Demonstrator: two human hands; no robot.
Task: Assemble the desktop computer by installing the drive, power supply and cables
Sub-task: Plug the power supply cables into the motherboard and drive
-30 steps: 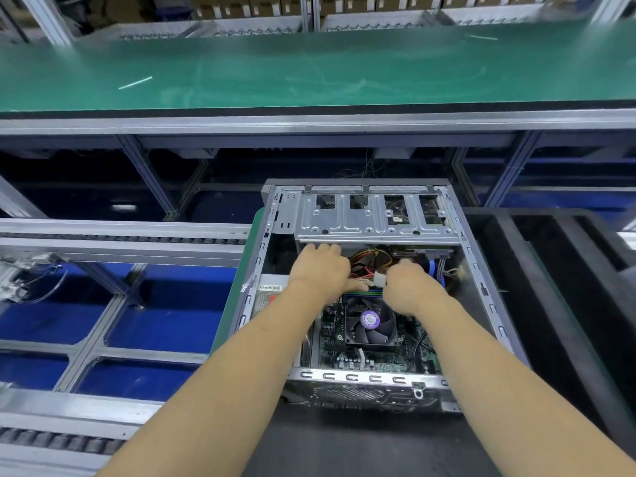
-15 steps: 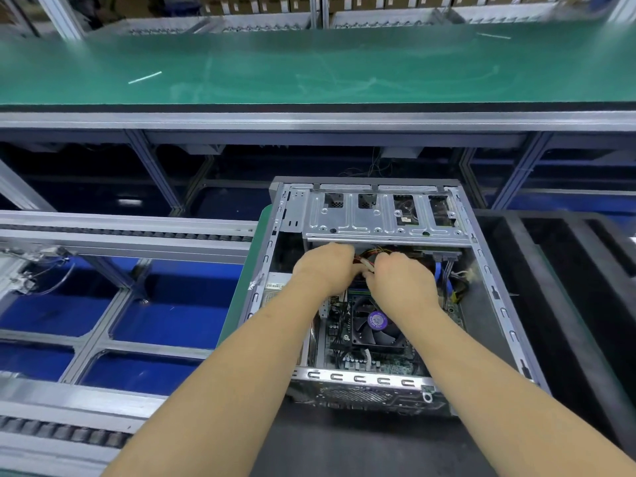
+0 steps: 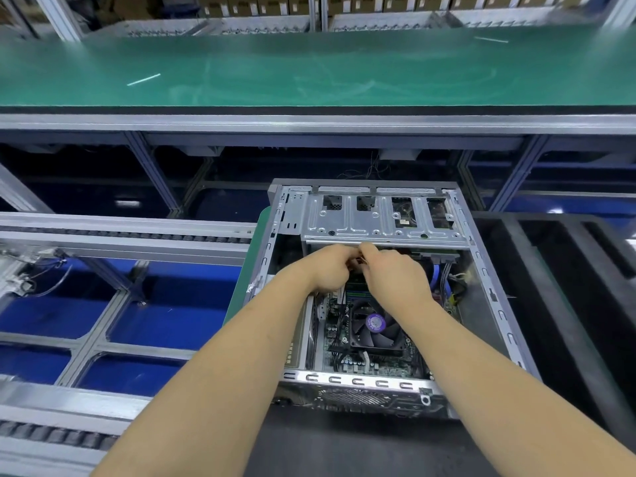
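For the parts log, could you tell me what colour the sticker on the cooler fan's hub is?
Purple, on the fan hub sticker, in the head view.

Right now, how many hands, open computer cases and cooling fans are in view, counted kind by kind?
Hands: 2, the left hand and the right hand, both inside the case
Computer case: 1
Cooling fan: 1
Total: 4
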